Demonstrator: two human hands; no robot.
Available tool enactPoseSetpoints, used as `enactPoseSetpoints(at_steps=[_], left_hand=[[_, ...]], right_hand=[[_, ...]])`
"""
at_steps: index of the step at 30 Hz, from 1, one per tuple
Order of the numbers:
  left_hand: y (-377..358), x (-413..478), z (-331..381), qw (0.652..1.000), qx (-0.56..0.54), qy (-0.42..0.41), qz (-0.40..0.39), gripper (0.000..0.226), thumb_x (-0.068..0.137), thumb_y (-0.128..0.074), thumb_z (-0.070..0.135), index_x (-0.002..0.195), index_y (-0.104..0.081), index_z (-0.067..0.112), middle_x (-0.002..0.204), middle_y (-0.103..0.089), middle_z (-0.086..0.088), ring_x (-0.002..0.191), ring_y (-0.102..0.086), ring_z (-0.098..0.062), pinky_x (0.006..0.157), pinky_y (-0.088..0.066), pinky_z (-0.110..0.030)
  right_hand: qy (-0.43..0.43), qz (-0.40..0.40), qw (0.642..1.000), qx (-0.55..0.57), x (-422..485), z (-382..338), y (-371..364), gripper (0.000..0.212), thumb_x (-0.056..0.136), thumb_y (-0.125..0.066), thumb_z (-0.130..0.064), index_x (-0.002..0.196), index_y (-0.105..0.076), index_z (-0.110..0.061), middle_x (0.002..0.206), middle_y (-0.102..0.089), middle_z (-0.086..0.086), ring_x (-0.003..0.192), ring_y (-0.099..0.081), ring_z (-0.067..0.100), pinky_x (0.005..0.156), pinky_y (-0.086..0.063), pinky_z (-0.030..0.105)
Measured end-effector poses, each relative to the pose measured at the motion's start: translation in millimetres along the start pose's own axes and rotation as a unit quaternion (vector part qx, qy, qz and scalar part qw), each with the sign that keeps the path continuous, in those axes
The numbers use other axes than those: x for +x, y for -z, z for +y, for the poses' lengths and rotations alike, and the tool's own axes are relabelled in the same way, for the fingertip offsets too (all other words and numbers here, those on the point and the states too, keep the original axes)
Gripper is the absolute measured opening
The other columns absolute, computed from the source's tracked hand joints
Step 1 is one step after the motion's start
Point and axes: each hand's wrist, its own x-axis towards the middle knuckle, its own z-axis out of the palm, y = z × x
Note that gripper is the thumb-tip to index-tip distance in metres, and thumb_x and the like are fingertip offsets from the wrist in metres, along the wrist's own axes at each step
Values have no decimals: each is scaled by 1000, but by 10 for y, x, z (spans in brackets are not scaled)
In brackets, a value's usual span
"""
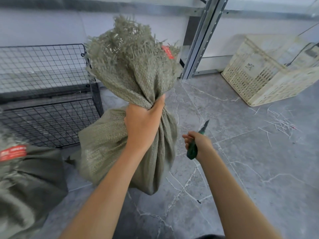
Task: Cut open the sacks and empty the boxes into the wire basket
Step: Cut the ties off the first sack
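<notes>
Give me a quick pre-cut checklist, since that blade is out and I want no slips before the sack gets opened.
1. Sack neck held firm: ok, the left hand is clenched round the gathered neck of the sack.
2. Knife gripped: ok, the right hand is closed on the green knife.
3. Blade away from the holding hand: ok, it points up and away, apart from the sack.
4. Wire basket within reach: ok, it stands just beside the sack.
5. Basket free to take boxes: cannot tell, its inside is unclear.
6. Tie position: cannot tell, hidden under the fingers.
</notes>
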Motion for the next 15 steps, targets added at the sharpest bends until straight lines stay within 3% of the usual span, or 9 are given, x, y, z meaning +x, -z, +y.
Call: enactPoseSetpoints(at_steps=[2, 3, 7, 10, 12, 14, 15], left_hand=[[58, 28, 42, 999, -23, 16, -29, 8, 85, -65, 34, 85, -64, 26, 83, -68, 17, 83, -64, 0, 78, -52, -22], [89, 48, 69, 998, -36, 22, -38, 12, 86, -66, 29, 94, -60, 36, 90, -64, 27, 92, -60, 9, 80, -46, -10], [223, 174, 83, 995, -77, 26, -61, 39, 88, -65, 17, 120, -51, 31, 114, -55, 26, 106, -50, 19, 85, -37, 2], [335, 270, 95, 994, -89, 33, -59, 37, 91, -60, 12, 114, -48, 39, 111, -51, 29, 98, -46, 28, 80, -34, 5], [417, 318, 98, 992, -93, 48, -67, 31, 93, -56, 15, 114, -51, 37, 115, -56, 21, 108, -50, 16, 90, -39, -3], [502, 374, 116, 987, -111, 78, -87, 21, 93, -56, 22, 112, -60, 28, 111, -64, 3, 110, -61, -18, 99, -48, -34], [542, 406, 123, 983, -123, 92, -96, 23, 90, -57, 28, 112, -62, 23, 105, -65, -5, 103, -62, -33, 96, -48, -51]], right_hand=[[29, -53, 998, -26, -201, -100, -170, 10, 91, -59, -10, 93, -58, 0, 74, -66, 11, 43, -54, 11, 41, -47, 21], [50, -79, 995, -41, -312, -158, -257, 11, 90, -61, -11, 94, -59, -1, 76, -66, 10, 45, -54, 11, 43, -48, 21], [152, -186, 969, -59, -814, -418, -596, 8, 89, -64, -12, 95, -60, -9, 87, -64, 9, 50, -50, 12, 44, -45, 22], [216, -266, 937, -69, -1184, -547, -789, 5, 89, -63, -10, 93, -64, -11, 92, -67, 8, 54, -51, 14, 44, -43, 23], [252, -301, 915, -98, -1357, -566, -923, 8, 89, -61, -9, 95, -66, -12, 88, -65, 7, 55, -52, 14, 43, -42, 24], [283, -313, 898, -123, -1460, -543, -1064, 11, 90, -60, -7, 96, -66, -13, 80, -64, 2, 53, -53, 13, 42, -40, 24], [292, -315, 894, -125, -1491, -528, -1128, 12, 90, -59, -5, 97, -65, -12, 78, -64, 1, 52, -53, 13, 41, -40, 24]])
